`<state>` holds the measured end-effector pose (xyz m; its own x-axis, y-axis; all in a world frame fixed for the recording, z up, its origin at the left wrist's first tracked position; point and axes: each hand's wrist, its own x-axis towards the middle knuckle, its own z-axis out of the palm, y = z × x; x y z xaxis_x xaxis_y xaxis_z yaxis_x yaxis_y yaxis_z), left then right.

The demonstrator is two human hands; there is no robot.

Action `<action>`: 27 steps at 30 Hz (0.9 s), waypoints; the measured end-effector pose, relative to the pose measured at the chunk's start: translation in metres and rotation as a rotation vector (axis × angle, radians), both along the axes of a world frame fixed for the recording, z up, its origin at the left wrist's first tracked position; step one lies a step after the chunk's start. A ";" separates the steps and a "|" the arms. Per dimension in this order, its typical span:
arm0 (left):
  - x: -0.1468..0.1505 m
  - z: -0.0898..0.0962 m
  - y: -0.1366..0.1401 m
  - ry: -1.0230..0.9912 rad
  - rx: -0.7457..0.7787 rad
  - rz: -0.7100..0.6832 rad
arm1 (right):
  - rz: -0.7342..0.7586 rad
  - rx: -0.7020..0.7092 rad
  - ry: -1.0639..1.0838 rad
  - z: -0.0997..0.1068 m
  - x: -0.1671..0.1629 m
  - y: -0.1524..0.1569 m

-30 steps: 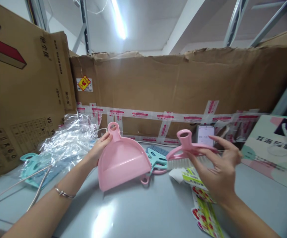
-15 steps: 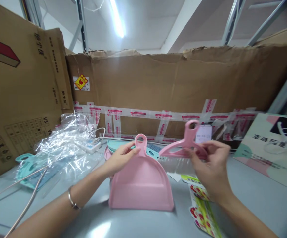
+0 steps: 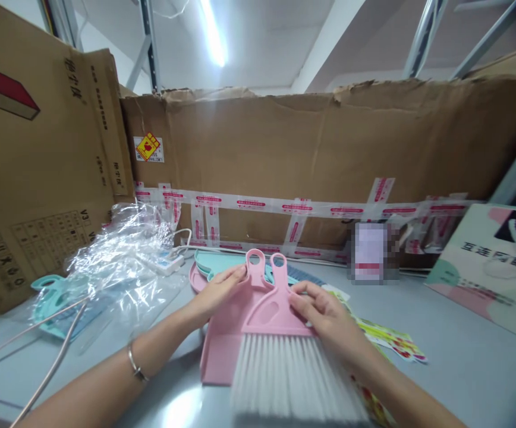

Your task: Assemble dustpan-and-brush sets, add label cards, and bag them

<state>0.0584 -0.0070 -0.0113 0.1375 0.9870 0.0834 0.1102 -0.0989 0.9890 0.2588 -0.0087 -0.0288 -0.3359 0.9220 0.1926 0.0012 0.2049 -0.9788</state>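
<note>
My left hand (image 3: 222, 289) is closed on the handle side of a pink dustpan (image 3: 222, 351), which is held upright with its wide edge toward me. In my right hand (image 3: 318, 306) is a pink hand brush (image 3: 278, 309) with white bristles pointing down and toward me. The brush overlaps the right part of the dustpan and hides it. Their two looped handles stand side by side. Behind them lie a teal dustpan (image 3: 217, 261) and, partly covered, another pink piece (image 3: 194, 277).
Clear plastic wrap (image 3: 128, 255) and a bagged teal dustpan set (image 3: 50, 303) lie at left, with cables (image 3: 68, 342) nearby. Colourful printed cards (image 3: 394, 339) rest at right. A phone (image 3: 369, 252) leans on the cardboard (image 3: 258, 142) behind. A printed box (image 3: 494, 267) stands far right.
My right hand has brought the brush left and down, turning its bristles toward me, and it now lies over the dustpan's right side. The dustpan stays in my left hand.
</note>
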 end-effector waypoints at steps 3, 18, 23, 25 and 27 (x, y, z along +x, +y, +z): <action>0.005 -0.003 -0.003 0.059 0.073 -0.054 | -0.115 0.166 -0.092 -0.008 -0.013 -0.001; 0.009 -0.014 -0.006 0.347 0.241 -0.072 | -0.348 0.454 -0.286 -0.012 -0.021 0.000; 0.007 -0.020 -0.005 0.540 0.401 -0.078 | -0.396 0.473 -0.383 -0.008 -0.018 0.001; 0.006 -0.022 -0.004 0.577 0.446 -0.075 | -0.385 0.471 -0.394 -0.007 -0.017 0.003; 0.006 -0.023 -0.005 0.604 0.471 -0.063 | -0.358 0.436 -0.359 -0.007 -0.016 0.007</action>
